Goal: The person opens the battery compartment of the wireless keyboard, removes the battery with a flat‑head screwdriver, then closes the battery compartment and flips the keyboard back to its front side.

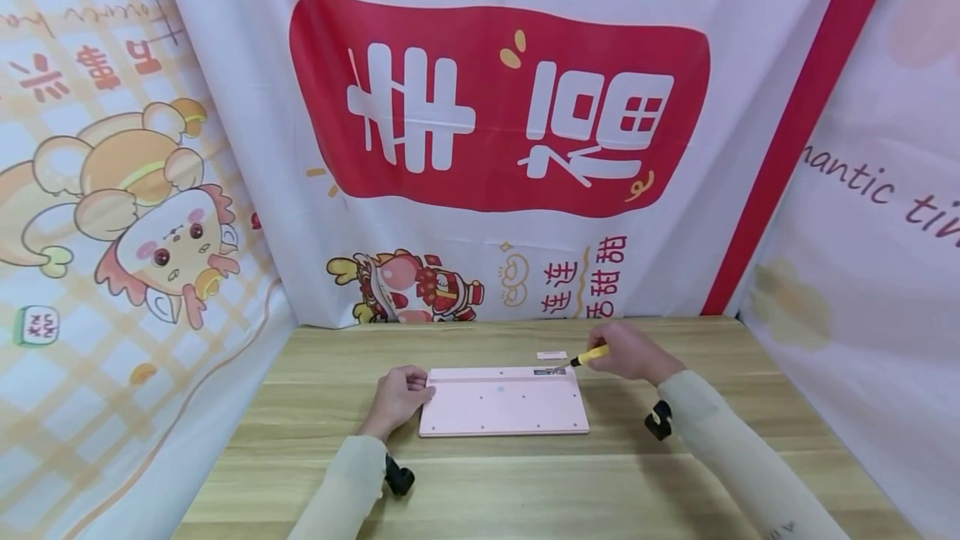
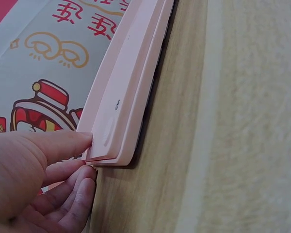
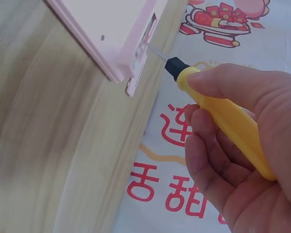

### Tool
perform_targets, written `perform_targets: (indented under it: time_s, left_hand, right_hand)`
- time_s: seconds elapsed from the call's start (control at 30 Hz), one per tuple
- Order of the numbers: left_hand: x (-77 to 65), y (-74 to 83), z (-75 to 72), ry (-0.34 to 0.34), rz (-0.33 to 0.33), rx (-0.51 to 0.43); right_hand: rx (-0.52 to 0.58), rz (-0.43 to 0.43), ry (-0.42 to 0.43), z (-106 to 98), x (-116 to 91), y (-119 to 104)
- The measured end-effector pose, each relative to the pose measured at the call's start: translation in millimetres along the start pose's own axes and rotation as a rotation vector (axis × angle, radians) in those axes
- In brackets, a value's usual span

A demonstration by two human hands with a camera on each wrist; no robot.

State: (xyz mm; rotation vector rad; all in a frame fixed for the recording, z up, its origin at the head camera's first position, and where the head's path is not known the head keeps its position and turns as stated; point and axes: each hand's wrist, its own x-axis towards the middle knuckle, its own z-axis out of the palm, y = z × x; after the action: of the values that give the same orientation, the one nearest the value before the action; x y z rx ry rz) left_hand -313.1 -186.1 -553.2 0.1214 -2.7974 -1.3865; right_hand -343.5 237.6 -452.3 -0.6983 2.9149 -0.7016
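Note:
A pink keyboard [image 1: 502, 413] lies face down on the table, its underside dotted with small screws and feet. At its far left corner, my left hand [image 1: 401, 397] pinches the edge between thumb and fingers; the left wrist view shows the thumb on top of the raised strip [image 2: 121, 92]. My right hand [image 1: 632, 352] grips a yellow-handled screwdriver [image 3: 228, 121] with a black collar. Its thin metal tip reaches into an uncovered battery compartment [image 1: 550, 372] at the keyboard's far right. Just behind that opening lies a small pink cover [image 1: 552, 355].
The wood-grain table [image 1: 480, 490] ends at the back against a white cloth [image 1: 247, 107] with red printing. Patterned cloths hang along both sides. Each wrist wears a black band-mounted device, such as the one on the right sleeve [image 1: 658, 421].

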Motion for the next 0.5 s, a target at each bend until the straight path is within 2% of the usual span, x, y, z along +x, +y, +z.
perform_targets:
  time_s: [0.3,0.5]
  left_hand:
    - [0.4,-1.4,0.3,-0.006,0.0,-0.003]
    - [2.0,-2.5,1.2,-0.002,-0.005,-0.011]
  right_hand:
    - [-0.049,-0.005,-0.029,-3.4,8.9,-15.8]
    - [-0.13,0.043,-0.07,-9.1,16.7,-41.7]
